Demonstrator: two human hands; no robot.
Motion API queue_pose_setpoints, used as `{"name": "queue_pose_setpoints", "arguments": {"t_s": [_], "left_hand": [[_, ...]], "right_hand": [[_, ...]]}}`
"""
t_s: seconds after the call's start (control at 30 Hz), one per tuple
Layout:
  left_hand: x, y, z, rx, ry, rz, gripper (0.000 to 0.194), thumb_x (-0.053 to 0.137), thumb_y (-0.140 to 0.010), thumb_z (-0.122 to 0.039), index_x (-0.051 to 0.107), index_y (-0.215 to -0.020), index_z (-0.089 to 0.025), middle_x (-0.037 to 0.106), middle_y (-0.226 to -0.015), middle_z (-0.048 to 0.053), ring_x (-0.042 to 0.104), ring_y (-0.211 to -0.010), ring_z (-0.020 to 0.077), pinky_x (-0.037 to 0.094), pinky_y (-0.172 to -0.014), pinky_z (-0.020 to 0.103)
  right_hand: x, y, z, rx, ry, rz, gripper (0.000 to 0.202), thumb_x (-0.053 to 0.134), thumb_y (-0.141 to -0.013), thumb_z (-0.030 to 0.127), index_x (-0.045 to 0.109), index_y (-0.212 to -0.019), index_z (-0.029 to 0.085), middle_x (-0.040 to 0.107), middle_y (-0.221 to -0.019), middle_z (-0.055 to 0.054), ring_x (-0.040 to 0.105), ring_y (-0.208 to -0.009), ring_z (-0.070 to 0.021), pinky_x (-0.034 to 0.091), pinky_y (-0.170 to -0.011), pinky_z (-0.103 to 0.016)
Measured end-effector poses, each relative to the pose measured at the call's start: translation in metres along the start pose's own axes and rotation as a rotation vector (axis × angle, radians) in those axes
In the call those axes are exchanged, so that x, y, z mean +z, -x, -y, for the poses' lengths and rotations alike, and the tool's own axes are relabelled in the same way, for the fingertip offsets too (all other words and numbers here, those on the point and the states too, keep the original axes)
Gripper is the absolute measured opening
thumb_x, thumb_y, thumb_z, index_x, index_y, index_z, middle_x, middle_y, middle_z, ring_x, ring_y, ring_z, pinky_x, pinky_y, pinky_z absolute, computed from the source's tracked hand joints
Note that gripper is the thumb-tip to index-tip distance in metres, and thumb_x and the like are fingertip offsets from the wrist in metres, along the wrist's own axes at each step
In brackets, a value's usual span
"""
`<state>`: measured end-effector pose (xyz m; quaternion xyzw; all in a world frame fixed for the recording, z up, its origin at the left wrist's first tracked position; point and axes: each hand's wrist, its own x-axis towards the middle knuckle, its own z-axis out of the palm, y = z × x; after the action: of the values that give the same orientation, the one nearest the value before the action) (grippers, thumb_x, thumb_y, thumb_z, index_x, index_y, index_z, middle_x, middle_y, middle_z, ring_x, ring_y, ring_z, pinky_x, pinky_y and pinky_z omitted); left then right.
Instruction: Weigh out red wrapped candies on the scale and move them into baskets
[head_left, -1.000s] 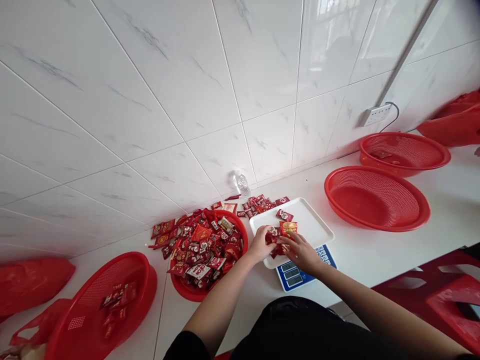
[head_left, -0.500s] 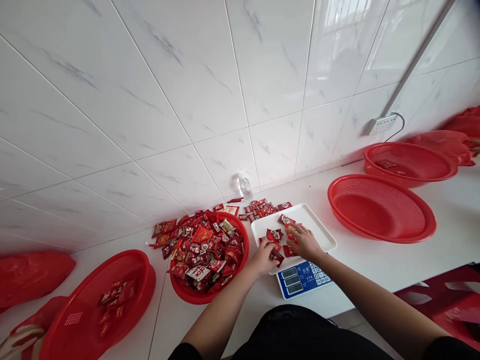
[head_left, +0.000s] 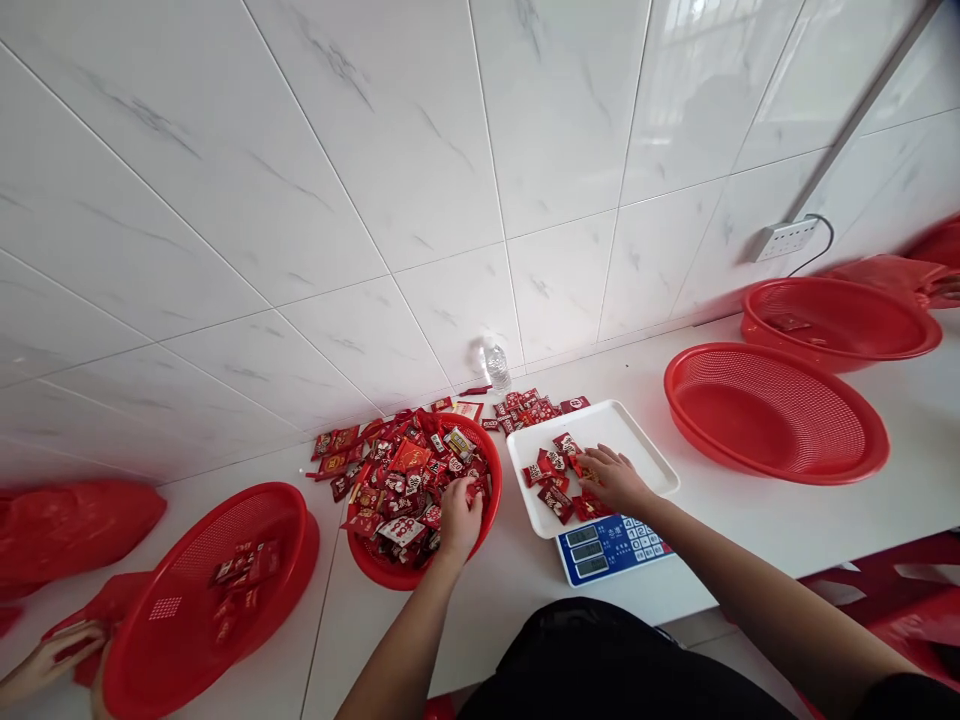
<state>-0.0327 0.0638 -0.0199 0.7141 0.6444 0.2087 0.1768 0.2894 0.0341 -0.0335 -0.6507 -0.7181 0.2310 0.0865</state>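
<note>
My left hand (head_left: 460, 522) reaches into the right side of a round red basket (head_left: 365, 572) heaped with small red wrapped packets (head_left: 401, 495). Its fingers are closed around a red packet at the top of the heap, partly hidden by the hand. My right hand (head_left: 616, 482) lies over a white weighing tray (head_left: 639, 437), fingers extended, their tips touching some of the red packets (head_left: 555, 500) gathered there. Beneath the tray, the scale's blue panel (head_left: 611, 548) shows displays and keys; the digits are too small to read.
Loose packets (head_left: 525, 410) and a clear plastic bottle (head_left: 496, 368) lie by the wall. Red baskets stand to the right (head_left: 776, 470) and left (head_left: 161, 650). Another person's hand (head_left: 64, 655) is at the left edge. A power strip (head_left: 784, 240) is on the wall.
My left hand has moved left from the tray into the heaped basket. My right hand stays over the tray, where the packets now lie closer together.
</note>
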Motion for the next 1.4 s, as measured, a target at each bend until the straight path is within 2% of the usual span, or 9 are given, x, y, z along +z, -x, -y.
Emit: {"name": "queue_pose_setpoints", "arguments": {"t_s": [0.2, 0.3, 0.43, 0.63, 0.83, 1.0, 1.1, 1.23, 1.4], "left_hand": [[-0.006, 0.005, 0.046, 0.001, -0.239, 0.168, 0.042, 0.059, -0.077, -0.023, 0.051, -0.118, -0.023, 0.058, -0.116, 0.006, 0.048, -0.112, 0.0230, 0.034, -0.098, 0.035], [-0.005, 0.004, 0.044, -0.025, -0.270, 0.170, 0.031, 0.056, -0.079, -0.021, 0.056, -0.110, -0.022, 0.061, -0.109, 0.006, 0.050, -0.108, 0.0227, 0.035, -0.094, 0.034], [-0.005, 0.004, 0.039, -0.049, -0.270, 0.193, 0.039, 0.055, -0.079, -0.020, 0.054, -0.118, -0.025, 0.058, -0.113, 0.006, 0.048, -0.111, 0.0227, 0.034, -0.095, 0.034], [-0.003, 0.003, 0.035, -0.037, -0.264, 0.219, 0.041, 0.054, -0.080, -0.020, 0.055, -0.120, -0.028, 0.055, -0.118, 0.006, 0.049, -0.109, 0.0223, 0.034, -0.095, 0.034], [-0.010, 0.001, 0.032, -0.093, -0.090, 0.107, 0.023, 0.045, -0.086, -0.027, 0.062, -0.100, -0.020, 0.063, -0.101, 0.008, 0.056, -0.096, 0.0203, 0.040, -0.087, 0.032], [-0.032, 0.001, 0.037, -0.375, 0.167, -0.038, 0.037, 0.036, -0.087, -0.048, 0.058, -0.083, -0.018, 0.062, -0.075, 0.004, 0.057, -0.071, 0.0177, 0.044, -0.065, 0.027], [-0.044, 0.003, 0.047, -0.464, 0.267, -0.087, 0.032, 0.043, -0.084, -0.047, 0.054, -0.076, -0.019, 0.060, -0.070, 0.002, 0.055, -0.064, 0.0150, 0.041, -0.058, 0.024], [-0.053, 0.001, 0.061, -0.442, 0.108, -0.016, 0.006, 0.053, -0.075, -0.026, 0.052, -0.075, -0.020, 0.062, -0.080, 0.000, 0.057, -0.068, 0.0140, 0.040, -0.058, 0.023], [-0.052, -0.023, 0.066, -0.293, -0.122, 0.143, 0.034, 0.054, -0.075, -0.019, 0.054, -0.109, -0.021, 0.059, -0.114, 0.007, 0.055, -0.102, 0.0193, 0.042, -0.081, 0.026]], "right_hand": [[0.012, 0.017, -0.016, 0.065, 0.021, -0.098, 0.050, 0.038, -0.089, 0.045, 0.041, -0.135, 0.027, 0.031, -0.147, -0.007, 0.019, -0.136, -0.0279, 0.024, -0.106, -0.048], [0.014, 0.023, -0.014, 0.068, 0.008, -0.182, 0.052, 0.040, -0.088, 0.048, 0.041, -0.135, 0.026, 0.026, -0.148, -0.008, 0.015, -0.138, -0.0278, 0.024, -0.107, -0.048], [0.018, 0.032, -0.007, -0.079, 0.048, -0.108, 0.055, 0.053, -0.082, 0.048, 0.039, -0.134, 0.037, 0.017, -0.152, 0.000, 0.003, -0.139, -0.0290, 0.012, -0.108, -0.055], [0.024, 0.016, 0.004, 0.049, 0.077, -0.172, 0.056, 0.047, -0.085, 0.049, 0.034, -0.137, 0.033, 0.021, -0.151, -0.004, 0.004, -0.139, -0.0290, 0.012, -0.108, -0.056], [0.032, 0.024, 0.003, 0.054, 0.018, -0.298, 0.052, 0.036, -0.089, 0.049, 0.036, -0.136, 0.027, 0.025, -0.149, -0.008, 0.009, -0.139, -0.0279, 0.018, -0.108, -0.053], [0.041, 0.056, -0.013, 0.073, -0.074, -0.314, 0.052, 0.038, -0.088, 0.049, 0.040, -0.133, 0.023, 0.034, -0.143, -0.010, 0.019, -0.136, -0.0279, 0.027, -0.106, -0.048], [0.041, 0.072, -0.014, 0.080, -0.156, -0.258, 0.053, 0.038, -0.087, 0.051, 0.039, -0.133, 0.025, 0.036, -0.142, -0.009, 0.026, -0.133, -0.0281, 0.033, -0.104, -0.046], [0.035, 0.080, -0.003, 0.083, -0.227, -0.227, 0.052, 0.039, -0.087, 0.051, 0.039, -0.133, 0.027, 0.037, -0.141, -0.008, 0.036, -0.128, -0.0291, 0.039, -0.100, -0.046], [0.024, 0.076, 0.015, 0.003, -0.229, -0.249, 0.046, 0.040, -0.087, 0.050, 0.045, -0.128, 0.030, 0.041, -0.139, -0.006, 0.046, -0.121, -0.0294, 0.048, -0.090, -0.045]]}}
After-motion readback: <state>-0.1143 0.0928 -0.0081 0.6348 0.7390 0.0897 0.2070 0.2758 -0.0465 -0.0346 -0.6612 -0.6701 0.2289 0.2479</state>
